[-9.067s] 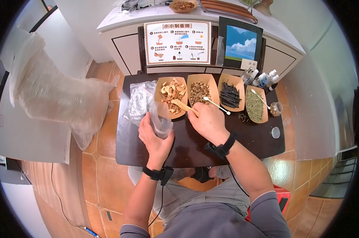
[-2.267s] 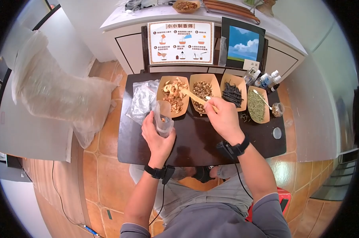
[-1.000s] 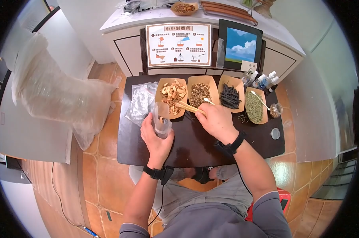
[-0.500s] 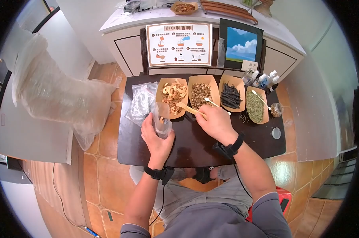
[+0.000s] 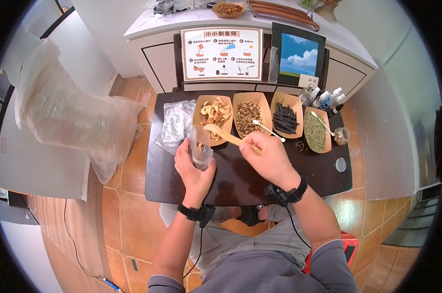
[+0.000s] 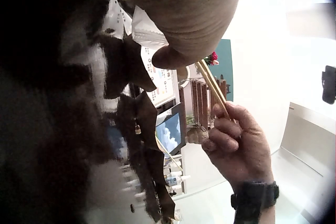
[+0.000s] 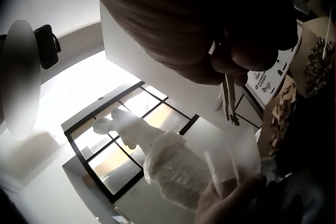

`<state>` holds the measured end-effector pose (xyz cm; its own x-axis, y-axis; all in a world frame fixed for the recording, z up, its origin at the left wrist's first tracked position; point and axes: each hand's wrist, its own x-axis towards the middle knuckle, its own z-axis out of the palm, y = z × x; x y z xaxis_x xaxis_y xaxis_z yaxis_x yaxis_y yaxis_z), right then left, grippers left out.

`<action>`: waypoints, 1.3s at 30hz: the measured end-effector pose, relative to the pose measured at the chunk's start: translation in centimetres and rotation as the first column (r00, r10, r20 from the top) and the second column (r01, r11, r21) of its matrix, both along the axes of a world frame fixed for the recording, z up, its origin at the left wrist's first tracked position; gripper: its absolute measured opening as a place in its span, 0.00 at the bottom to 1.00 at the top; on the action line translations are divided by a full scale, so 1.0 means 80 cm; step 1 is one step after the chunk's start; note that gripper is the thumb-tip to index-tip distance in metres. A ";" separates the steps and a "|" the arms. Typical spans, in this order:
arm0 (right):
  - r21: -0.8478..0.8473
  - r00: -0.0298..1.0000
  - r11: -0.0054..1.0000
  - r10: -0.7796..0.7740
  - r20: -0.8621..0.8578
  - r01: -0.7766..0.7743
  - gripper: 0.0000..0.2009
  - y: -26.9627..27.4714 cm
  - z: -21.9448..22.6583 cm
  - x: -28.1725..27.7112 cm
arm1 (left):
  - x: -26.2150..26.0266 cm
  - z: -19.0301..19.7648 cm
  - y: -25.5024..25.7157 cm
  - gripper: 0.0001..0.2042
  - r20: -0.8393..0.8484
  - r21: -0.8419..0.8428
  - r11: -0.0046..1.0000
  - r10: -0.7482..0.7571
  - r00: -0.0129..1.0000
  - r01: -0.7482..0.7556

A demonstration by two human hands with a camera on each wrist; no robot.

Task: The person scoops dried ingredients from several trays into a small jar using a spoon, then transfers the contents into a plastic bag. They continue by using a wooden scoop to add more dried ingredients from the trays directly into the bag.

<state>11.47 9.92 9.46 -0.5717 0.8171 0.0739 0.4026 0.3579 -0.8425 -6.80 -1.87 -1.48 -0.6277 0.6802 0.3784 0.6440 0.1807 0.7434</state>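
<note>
In the head view the left hand [image 5: 194, 172] grips a clear plastic cup [image 5: 201, 152] with a few brown pieces inside. The right hand [image 5: 270, 155] pinches wooden tongs [image 5: 229, 136], their tips over the cup's mouth. In the right wrist view a small dark piece [image 7: 235, 122] sits at the tips of the tongs [image 7: 229, 98], above the cup [image 7: 221, 164]. Behind the cup stands a paper tray [image 5: 199, 108] of pale and brown dried slices [image 5: 215, 113]. The left wrist view shows the right hand [image 6: 239, 148] holding the tongs [image 6: 212, 85].
Further right are trays of brown bits [image 5: 248, 115], dark sticks [image 5: 285, 118] and green needles [image 5: 315, 131]. A plastic bag [image 5: 176, 122] lies left. Small bottles [image 5: 323, 97], a jar [image 5: 341, 136] and a round lid [image 5: 340, 164] are at the right. An instruction card [image 5: 222, 53] stands behind.
The tongs have moved from the tray of slices leftward to the cup's mouth, and the right hand has shifted slightly toward the person. The left hand keeps its hold on the cup.
</note>
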 end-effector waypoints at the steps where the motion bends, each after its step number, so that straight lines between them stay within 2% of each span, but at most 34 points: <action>1: -0.001 1.000 1.000 -0.001 0.000 0.001 0.10 -0.005 0.001 -0.001 | 0.000 0.000 0.000 0.44 -0.002 -0.002 1.000 0.003 1.000 -0.003; 3: 0.133 0.996 0.988 0.075 0.038 -0.079 0.10 -0.013 0.002 -0.003 | -0.001 -0.001 0.000 0.44 0.001 0.004 1.000 -0.003 1.000 0.003; 11: 0.119 0.997 0.993 0.017 0.078 -0.026 0.09 -0.013 0.012 0.003 | 0.001 0.001 0.000 0.44 0.000 0.004 1.000 0.002 1.000 -0.002; 13: 0.222 0.991 0.968 0.103 0.082 -0.119 0.09 -0.012 0.003 0.006 | 0.000 -0.001 0.000 0.44 0.004 0.011 1.000 -0.004 1.000 0.004; 14: 0.221 0.991 0.968 0.103 0.081 -0.119 0.09 -0.010 0.004 0.007 | -0.001 -0.001 0.000 0.44 0.004 0.010 1.000 -0.003 1.000 0.003; 17: 0.172 0.997 0.984 0.030 0.072 -0.042 0.10 0.004 0.008 0.009 | -0.001 0.000 -0.001 0.44 0.003 0.007 1.000 0.005 1.000 -0.005; 20: 0.388 0.972 0.918 -0.008 0.233 -0.086 0.09 0.025 0.008 0.016 | 0.000 0.001 0.000 0.44 0.006 0.009 1.000 0.000 1.000 0.000; 21: 0.389 0.973 0.917 -0.009 0.232 -0.085 0.09 0.028 0.007 0.019 | -0.001 0.001 0.000 0.44 0.009 0.011 1.000 -0.004 1.000 0.004; 23: 0.546 0.956 0.822 -0.006 0.294 -0.163 0.08 0.033 0.004 0.022 | -0.002 0.000 0.000 0.44 0.012 0.011 1.000 -0.005 1.000 0.005; 24: 0.544 0.956 0.823 -0.005 0.295 -0.164 0.08 0.035 0.002 0.022 | -0.002 -0.002 0.000 0.44 0.007 0.012 1.000 -0.002 1.000 0.002; 26: 0.628 0.950 0.745 0.023 0.313 -0.225 0.08 0.038 -0.001 0.022 | -0.001 -0.003 0.000 0.44 0.001 0.010 1.000 0.000 1.000 0.000; 29: 0.664 0.940 0.697 0.043 0.338 -0.270 0.07 0.040 -0.003 0.017 | -0.001 -0.002 0.001 0.43 -0.002 0.012 1.000 0.002 1.000 -0.002; 31: 0.659 0.936 0.699 0.042 0.350 -0.278 0.07 0.039 -0.003 0.012 | -0.002 -0.007 0.001 0.47 0.022 0.017 1.000 -0.006 1.000 0.006; 39: 0.653 0.935 0.706 0.037 0.354 -0.275 0.08 0.049 -0.020 -0.002 | -0.001 -0.005 0.001 0.46 0.023 0.011 1.000 0.000 1.000 0.000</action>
